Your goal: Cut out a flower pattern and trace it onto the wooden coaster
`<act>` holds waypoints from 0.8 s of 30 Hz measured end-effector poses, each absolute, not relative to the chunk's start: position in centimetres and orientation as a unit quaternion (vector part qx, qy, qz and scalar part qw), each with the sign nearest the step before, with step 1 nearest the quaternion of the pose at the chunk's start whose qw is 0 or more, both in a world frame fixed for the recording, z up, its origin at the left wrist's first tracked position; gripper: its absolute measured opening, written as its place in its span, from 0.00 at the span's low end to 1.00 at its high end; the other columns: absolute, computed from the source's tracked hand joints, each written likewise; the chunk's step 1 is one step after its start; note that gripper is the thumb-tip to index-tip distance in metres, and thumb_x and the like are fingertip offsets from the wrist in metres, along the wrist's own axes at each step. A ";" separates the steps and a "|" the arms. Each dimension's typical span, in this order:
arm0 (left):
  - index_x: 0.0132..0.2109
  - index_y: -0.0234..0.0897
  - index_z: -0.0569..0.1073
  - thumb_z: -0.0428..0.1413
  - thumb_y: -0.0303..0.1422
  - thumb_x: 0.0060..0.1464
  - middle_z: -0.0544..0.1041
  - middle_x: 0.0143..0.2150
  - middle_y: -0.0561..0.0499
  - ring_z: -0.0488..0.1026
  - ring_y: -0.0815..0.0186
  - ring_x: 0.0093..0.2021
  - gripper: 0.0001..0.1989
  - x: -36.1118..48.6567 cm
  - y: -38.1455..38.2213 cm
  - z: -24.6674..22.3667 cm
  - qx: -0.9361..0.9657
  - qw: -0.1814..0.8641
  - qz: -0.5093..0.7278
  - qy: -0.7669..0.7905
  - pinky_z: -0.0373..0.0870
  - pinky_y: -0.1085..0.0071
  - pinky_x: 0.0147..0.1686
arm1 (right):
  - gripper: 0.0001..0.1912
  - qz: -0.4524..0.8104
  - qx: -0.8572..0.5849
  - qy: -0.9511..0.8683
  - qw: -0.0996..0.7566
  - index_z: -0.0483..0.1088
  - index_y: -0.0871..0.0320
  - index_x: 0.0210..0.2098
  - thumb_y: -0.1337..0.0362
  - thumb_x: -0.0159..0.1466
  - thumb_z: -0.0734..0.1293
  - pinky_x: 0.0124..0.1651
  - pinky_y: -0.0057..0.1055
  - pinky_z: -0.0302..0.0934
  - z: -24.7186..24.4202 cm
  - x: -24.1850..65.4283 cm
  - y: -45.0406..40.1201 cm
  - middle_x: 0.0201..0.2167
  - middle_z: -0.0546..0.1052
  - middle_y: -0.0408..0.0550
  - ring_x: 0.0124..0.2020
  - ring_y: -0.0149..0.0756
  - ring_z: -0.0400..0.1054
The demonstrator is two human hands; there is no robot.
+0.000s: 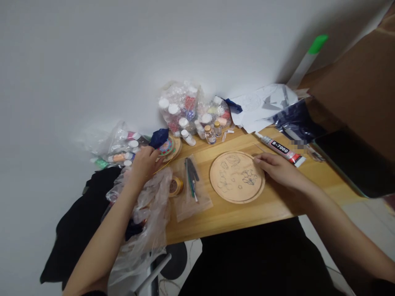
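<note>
Outlines [249, 177] are drawn on one round wooden board [236, 169], flat on the table [222, 218], but show no fill, suggesting an early stage. Right hand [276, 166]: thumb and fingers together at the board's rim, grip unclear; left hand [145, 163]: fingers curled beside one dark-blue bundle [159, 137], grasp cannot be told. Count: one glue tube [280, 149], one gold spool [175, 186], two stoppered bottles [210, 135].
</note>
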State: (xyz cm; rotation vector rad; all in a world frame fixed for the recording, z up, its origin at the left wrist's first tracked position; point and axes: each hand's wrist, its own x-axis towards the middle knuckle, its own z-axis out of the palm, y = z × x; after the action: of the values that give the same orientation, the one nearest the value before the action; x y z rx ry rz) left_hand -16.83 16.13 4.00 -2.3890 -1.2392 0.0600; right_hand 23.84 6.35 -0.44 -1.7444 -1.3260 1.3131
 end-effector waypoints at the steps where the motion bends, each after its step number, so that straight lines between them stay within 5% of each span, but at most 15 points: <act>1: 0.37 0.35 0.75 0.49 0.37 0.62 0.73 0.36 0.42 0.69 0.57 0.37 0.13 -16.9 16.2 4.1 -0.860 0.230 0.009 -0.456 0.62 0.64 0.33 | 0.16 0.493 -0.649 -0.498 0.295 0.71 0.57 0.31 0.51 0.58 0.61 0.42 0.33 0.62 -0.6 23.9 6.4 0.33 0.76 0.49 0.34 0.36 0.68; 8: 0.39 0.37 0.79 0.50 0.37 0.60 0.73 0.51 0.38 0.70 0.51 0.47 0.14 -17.3 16.9 3.7 -0.857 0.209 -0.027 -0.470 0.66 0.57 0.43 | 0.22 0.499 -0.639 -0.494 0.313 0.72 0.57 0.32 0.45 0.55 0.62 0.41 0.34 0.63 -1.3 24.1 6.4 0.31 0.76 0.48 0.33 0.37 0.68; 24: 0.49 0.35 0.76 0.59 0.42 0.51 0.72 0.56 0.35 0.69 0.45 0.54 0.21 -16.6 17.4 2.7 -0.855 0.165 0.014 -0.492 0.66 0.53 0.50 | 0.23 0.499 -0.631 -0.501 0.319 0.72 0.58 0.31 0.43 0.55 0.62 0.40 0.33 0.63 -1.7 24.1 6.4 0.32 0.76 0.49 0.34 0.37 0.69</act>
State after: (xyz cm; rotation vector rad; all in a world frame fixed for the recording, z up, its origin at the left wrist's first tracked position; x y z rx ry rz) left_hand -16.55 17.40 2.70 -2.4367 -1.4007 0.0386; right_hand 24.06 6.43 -1.66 -1.6586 -1.3185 1.3109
